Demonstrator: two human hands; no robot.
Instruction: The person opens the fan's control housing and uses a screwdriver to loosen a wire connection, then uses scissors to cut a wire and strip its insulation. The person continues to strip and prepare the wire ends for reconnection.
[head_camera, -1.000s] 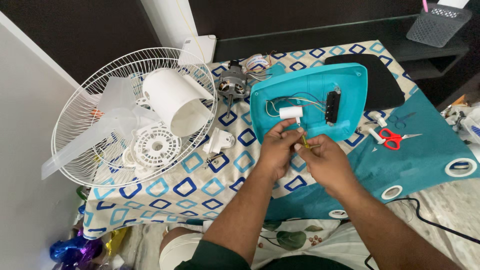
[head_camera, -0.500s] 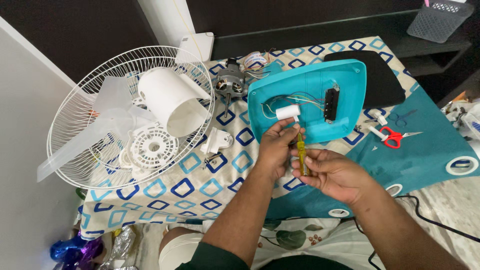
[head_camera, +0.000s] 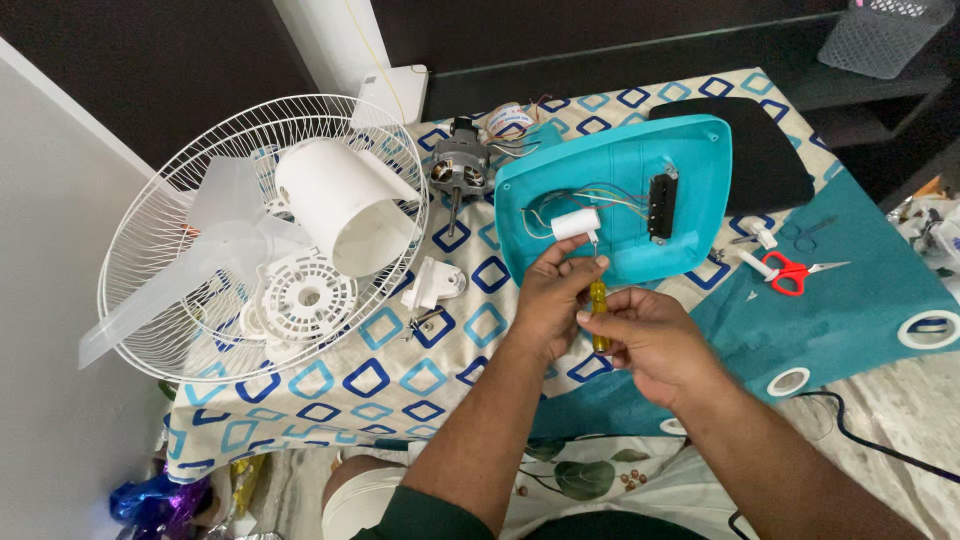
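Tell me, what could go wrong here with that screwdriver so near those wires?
The yellow-handled screwdriver, gripped by the right hand, points at the white cylindrical part inside the turquoise plastic housing. A slip might nick the thin coloured wires or jab the left hand, whose fingers steady things near the tip.
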